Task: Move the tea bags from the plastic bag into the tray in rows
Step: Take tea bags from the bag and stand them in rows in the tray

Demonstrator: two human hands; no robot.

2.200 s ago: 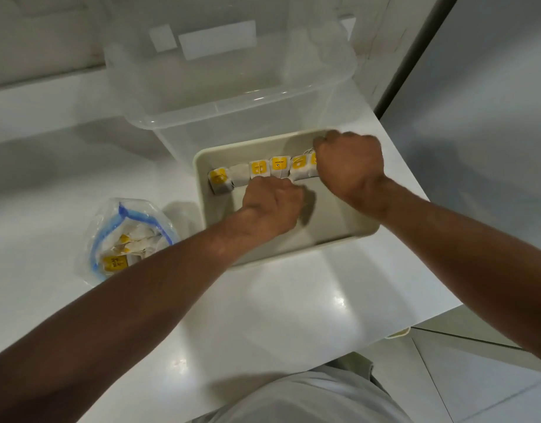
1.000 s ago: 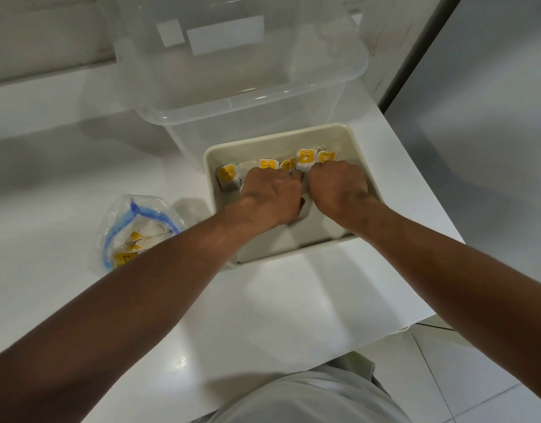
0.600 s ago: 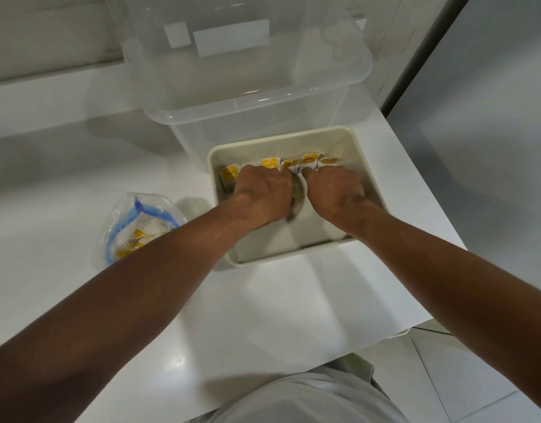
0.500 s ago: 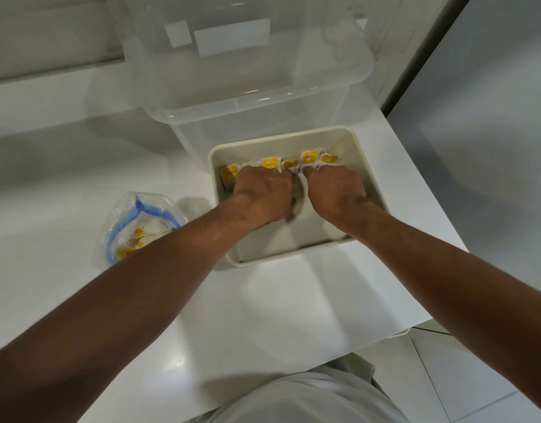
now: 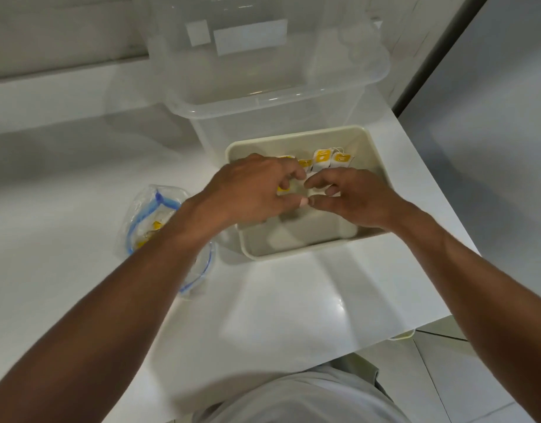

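A cream tray sits on the white counter, with a row of yellow-tagged tea bags along its far wall. My left hand and my right hand meet above the middle of the tray. Their fingertips pinch one white tea bag between them; its yellow tag shows under my left fingers. My left hand hides the left part of the row. The clear plastic bag with a blue zip lies left of the tray, partly under my left forearm, with more tea bags inside.
A large clear plastic bin stands directly behind the tray, touching its far side. The counter's edge runs close to the tray's right side, with tiled floor below.
Both hands have come off the row at the tray's far wall and drawn back toward me. They now pinch a single tea bag between them above the tray's middle.
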